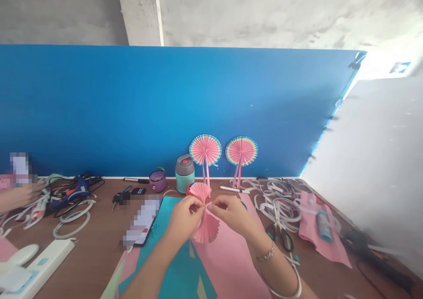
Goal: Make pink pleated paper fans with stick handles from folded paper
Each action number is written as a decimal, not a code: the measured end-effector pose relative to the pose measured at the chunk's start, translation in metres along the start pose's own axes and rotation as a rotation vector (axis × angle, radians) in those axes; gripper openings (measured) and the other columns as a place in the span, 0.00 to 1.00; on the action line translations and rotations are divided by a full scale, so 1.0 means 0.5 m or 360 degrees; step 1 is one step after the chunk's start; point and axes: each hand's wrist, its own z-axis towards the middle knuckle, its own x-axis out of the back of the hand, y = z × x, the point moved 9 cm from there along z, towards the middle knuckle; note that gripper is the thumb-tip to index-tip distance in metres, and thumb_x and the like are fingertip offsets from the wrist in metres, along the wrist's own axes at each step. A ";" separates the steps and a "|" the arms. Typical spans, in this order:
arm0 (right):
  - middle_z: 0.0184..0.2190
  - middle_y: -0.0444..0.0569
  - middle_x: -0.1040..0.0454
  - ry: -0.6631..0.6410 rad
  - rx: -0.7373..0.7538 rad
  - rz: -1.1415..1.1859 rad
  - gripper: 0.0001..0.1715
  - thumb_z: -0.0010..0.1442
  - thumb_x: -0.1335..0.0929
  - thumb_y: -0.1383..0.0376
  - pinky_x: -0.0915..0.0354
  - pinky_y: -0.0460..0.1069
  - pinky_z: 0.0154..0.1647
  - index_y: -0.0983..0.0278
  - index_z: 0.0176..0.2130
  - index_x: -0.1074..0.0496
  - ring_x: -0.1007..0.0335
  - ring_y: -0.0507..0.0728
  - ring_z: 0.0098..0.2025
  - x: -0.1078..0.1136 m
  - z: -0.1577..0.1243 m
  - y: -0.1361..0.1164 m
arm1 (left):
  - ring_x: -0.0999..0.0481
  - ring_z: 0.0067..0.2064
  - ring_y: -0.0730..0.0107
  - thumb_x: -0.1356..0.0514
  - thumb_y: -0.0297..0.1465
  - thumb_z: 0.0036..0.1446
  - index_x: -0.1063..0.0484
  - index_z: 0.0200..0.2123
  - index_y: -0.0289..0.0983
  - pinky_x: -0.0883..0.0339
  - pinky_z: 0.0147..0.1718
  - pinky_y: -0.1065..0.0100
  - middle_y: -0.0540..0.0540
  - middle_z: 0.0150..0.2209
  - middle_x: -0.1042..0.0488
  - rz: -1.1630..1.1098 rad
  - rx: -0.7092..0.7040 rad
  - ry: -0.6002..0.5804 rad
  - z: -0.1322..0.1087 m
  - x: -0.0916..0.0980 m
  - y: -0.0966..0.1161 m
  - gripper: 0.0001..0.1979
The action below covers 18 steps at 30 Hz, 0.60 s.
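Between my hands is a pink pleated paper fan (pixel 207 228), pinched at its narrow middle, with one pleated half spreading up and the other down. My left hand (pixel 187 215) closes thumb and fingertips on the left of that middle. From the right, my right hand (pixel 229 211) pinches the same spot; a small pale bit shows at the fingertips. Below the hands lie a teal sheet (pixel 178 263) and a pink sheet (pixel 231 268). Two finished-looking round paper fans, one left (pixel 205 150) and one right (pixel 242 151), lean against the blue partition.
A teal flask (pixel 185 175), a purple pot (pixel 157 181) and a phone (pixel 143 222) stand or lie left of centre. Scissors (pixel 280 237), curled white strips (pixel 280 206) and a glue gun (pixel 373 255) are at right. A power strip (pixel 42 268) and another person's hand (pixel 23 195) are left.
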 end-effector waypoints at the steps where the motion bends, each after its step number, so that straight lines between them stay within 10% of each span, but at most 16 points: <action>1: 0.23 0.43 0.28 -0.0002 -0.0020 0.0063 0.10 0.52 0.34 0.61 0.43 0.45 0.25 0.64 0.24 0.29 0.37 0.51 0.26 -0.005 -0.001 -0.001 | 0.29 0.31 0.67 0.44 0.29 0.49 0.29 0.25 0.38 0.39 0.31 0.68 0.48 0.28 0.26 0.0024 -0.0005 0.0012 -0.001 0.000 0.002 0.05; 18: 0.38 0.50 0.29 0.0138 0.0599 0.0235 0.07 0.58 0.38 0.68 0.39 0.46 0.32 0.63 0.28 0.35 0.34 0.54 0.38 -0.009 -0.024 -0.086 | 0.31 0.28 0.69 0.40 0.32 0.44 0.30 0.22 0.34 0.38 0.29 0.69 0.48 0.24 0.28 -0.0520 0.0196 -0.0050 0.005 -0.005 -0.014 0.06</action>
